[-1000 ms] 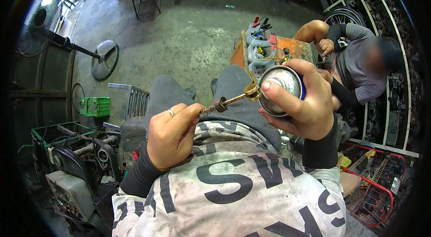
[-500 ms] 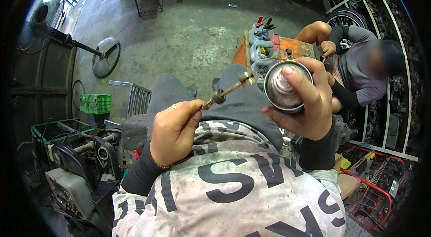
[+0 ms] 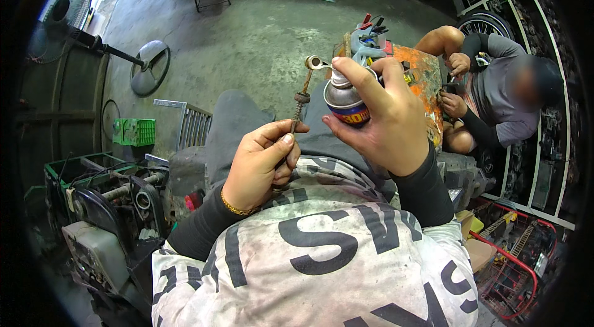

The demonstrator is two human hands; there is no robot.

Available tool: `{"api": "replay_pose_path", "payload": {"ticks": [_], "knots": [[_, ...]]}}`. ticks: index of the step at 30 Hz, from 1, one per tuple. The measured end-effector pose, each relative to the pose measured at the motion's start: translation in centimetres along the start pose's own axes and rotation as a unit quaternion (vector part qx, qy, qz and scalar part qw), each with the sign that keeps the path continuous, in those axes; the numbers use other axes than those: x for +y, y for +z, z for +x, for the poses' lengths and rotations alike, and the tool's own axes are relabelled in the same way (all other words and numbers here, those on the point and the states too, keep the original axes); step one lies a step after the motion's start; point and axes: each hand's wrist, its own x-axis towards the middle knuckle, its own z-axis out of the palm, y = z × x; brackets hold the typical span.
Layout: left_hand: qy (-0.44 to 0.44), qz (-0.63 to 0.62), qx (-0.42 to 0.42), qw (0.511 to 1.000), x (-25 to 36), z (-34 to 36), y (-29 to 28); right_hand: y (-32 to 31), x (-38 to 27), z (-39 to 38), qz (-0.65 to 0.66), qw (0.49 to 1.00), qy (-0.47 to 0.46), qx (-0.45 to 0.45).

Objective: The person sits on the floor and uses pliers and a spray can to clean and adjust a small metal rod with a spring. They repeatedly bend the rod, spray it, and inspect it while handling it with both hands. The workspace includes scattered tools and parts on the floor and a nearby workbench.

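My left hand [image 3: 263, 163] pinches the lower end of a thin rusty metal rod [image 3: 307, 82] between thumb and fingers. A coil spring [image 3: 297, 113] and a dark collar sit around the rod, and a round metal fitting [image 3: 313, 62] tops it. The rod stands nearly upright in front of my knees. My right hand [image 3: 387, 113] grips a spray can [image 3: 345, 104] with a dark blue and red label, its index finger over the white nozzle [image 3: 340, 77]. The can leans toward the rod, its top close beside the fitting. Whether spray comes out cannot be seen.
A co-worker [image 3: 510, 92] sits at the right, both hands over an orange worn bench [image 3: 417, 67] with plastic containers [image 3: 368, 42]. A pedestal fan [image 3: 148, 67], green crate [image 3: 134, 132] and machine parts [image 3: 111, 215] stand left. A red wire rack [image 3: 513, 265] is at lower right.
The rod has swung from slanting right to nearly upright. My right hand has moved left and turned the can, so its label side shows and its nozzle is near the fitting.
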Motion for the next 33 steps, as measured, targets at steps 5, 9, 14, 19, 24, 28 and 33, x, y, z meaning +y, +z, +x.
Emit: {"api": "replay_pose_path", "payload": {"ticks": [5,9,14,19,24,28,33], "knots": [[0.0,-0.014,0.002,1.0,-0.2,0.1,-0.3,1.2,0.1,0.7,-0.009,1.0,0.009,-0.007],[-0.01,-0.024,0.007,1.0,-0.4,0.3,-0.4,2.0,0.0,1.0,-0.021,1.0,0.005,-0.016],[-0.009,-0.029,0.01,0.999,-0.6,0.4,-0.6,2.5,0.0,1.3,-0.03,0.999,0.004,-0.023],[-0.002,-0.028,0.013,1.0,-0.5,0.5,-0.7,2.7,0.2,1.3,-0.035,0.999,0.001,-0.012],[0.003,-0.031,0.004,1.0,-0.7,0.6,-1.0,2.8,0.4,1.3,-0.042,0.999,0.006,-0.03],[-0.001,-0.021,0.013,1.0,-0.6,0.6,-0.9,2.9,0.4,1.3,-0.04,0.999,0.001,-0.026],[-0.005,-0.026,0.009,1.0,-0.6,0.7,-0.9,3.0,0.5,1.4,-0.034,0.999,0.005,-0.024]]}}
